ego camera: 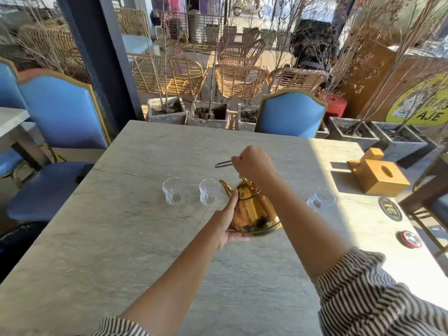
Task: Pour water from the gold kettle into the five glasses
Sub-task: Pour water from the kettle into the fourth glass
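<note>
A gold kettle (254,212) hangs over the middle of the stone table (121,238), spout pointing left toward a clear glass (209,195). My right hand (253,163) is a fist around the kettle's dark wire handle above it. My left hand (229,221) lies flat against the kettle's left side and underside. Another clear glass (173,194) stands further left. A third glass (321,201) stands to the right, beyond my right forearm. The kettle and my arm hide whatever stands between them.
A wooden tissue box (379,177) sits at the table's right side, with a dark round coaster (390,209) and a red-rimmed disc (409,239) nearer me. Blue chairs stand at the far edge (289,117) and at the left (63,112).
</note>
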`<action>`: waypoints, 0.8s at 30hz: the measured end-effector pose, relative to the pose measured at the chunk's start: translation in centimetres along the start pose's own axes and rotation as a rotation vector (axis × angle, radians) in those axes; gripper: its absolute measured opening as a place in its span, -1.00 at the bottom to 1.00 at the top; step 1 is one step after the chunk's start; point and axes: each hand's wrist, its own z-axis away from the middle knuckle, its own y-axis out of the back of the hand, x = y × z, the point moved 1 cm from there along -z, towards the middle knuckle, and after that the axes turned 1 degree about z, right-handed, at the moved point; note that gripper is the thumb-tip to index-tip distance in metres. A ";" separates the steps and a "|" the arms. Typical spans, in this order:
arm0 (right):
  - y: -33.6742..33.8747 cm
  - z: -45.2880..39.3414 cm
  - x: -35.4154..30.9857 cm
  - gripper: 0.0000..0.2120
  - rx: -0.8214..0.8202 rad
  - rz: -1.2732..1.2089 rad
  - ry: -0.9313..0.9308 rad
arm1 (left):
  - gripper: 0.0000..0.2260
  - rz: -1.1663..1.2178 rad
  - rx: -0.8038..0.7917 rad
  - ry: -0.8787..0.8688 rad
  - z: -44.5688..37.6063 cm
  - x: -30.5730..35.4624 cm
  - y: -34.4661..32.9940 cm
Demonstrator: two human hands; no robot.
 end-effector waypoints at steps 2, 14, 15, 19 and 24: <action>0.3 -0.3 -0.4 -0.70 -0.018 0.039 0.009 | -0.18 0.000 -0.019 0.021 0.2 0.2 0.0; 1.7 -1.8 -2.0 -0.71 -0.061 0.089 0.053 | -0.15 0.021 -0.061 0.030 1.0 1.6 -1.0; 1.9 -1.8 -2.2 -0.71 -0.067 0.089 0.060 | -0.16 0.019 -0.062 0.028 1.0 1.7 -1.1; 2.4 -2.1 -2.6 -0.75 -0.097 0.102 0.083 | -0.32 0.025 -0.077 0.026 1.4 2.1 -1.5; 2.9 -2.5 -3.0 -0.77 -0.104 0.165 0.133 | -0.45 0.020 -0.100 -0.001 1.5 2.4 -1.7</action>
